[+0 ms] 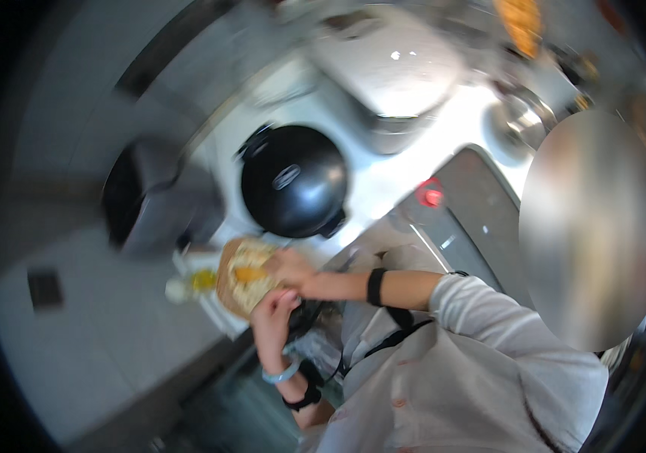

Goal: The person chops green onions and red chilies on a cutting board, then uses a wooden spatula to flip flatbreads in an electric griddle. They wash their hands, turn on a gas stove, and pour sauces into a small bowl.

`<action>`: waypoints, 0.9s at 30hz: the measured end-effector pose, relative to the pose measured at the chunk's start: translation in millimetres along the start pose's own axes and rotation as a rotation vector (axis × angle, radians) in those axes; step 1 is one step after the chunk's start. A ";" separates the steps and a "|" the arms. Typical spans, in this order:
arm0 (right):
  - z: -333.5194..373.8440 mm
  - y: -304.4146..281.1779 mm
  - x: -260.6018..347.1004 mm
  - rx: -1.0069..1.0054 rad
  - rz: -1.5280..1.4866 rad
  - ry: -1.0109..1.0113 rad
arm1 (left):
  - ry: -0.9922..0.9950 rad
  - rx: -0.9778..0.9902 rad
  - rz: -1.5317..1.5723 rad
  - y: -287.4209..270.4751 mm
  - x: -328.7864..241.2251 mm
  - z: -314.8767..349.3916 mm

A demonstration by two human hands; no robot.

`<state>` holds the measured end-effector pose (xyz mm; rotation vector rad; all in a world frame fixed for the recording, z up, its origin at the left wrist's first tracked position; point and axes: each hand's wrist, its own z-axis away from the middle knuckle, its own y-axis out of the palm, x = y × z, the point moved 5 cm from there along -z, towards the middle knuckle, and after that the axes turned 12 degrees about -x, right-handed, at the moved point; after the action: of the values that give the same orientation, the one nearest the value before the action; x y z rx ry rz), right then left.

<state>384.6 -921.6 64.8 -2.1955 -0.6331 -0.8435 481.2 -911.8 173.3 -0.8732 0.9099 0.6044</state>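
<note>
Over a round brown-rimmed dish (224, 289), my left hand (272, 311) is at the near edge, its thumb and fingertips drawn together. Whatever they pinch is too small or blurred to make out. My right hand (293, 270) reaches across from the right to the dish's right side, its fingers smeared by motion. Inside the dish lies pale, crumbly-looking food (256, 285) with a yellow-orange patch (247, 273) in the middle. The two hands are close together, nearly touching.
A lidded black pan (293, 181) sits on the white counter beyond the dish. A bottle of yellow liquid (204, 280) stands left of it, near a dark bin (160, 196). On the right are a sink (482, 219), a red object (430, 196) and a large shiny metal disc (593, 230).
</note>
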 end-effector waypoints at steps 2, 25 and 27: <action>2.1 -30.1 -0.6 -0.081 -0.105 0.013 | 0.036 -0.088 -0.017 -2.8 4.8 -5.7; 773.2 -640.2 199.0 -1.881 0.080 1.090 | 0.890 0.846 -0.283 451.0 -192.7 311.9; 810.9 -624.0 226.9 -1.974 0.020 1.159 | 0.926 0.966 -0.280 506.7 -177.7 373.7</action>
<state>448.0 124.4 48.0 -2.0602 1.3951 -3.1041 162.9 -346.1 255.2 -0.3284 1.6593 -0.5545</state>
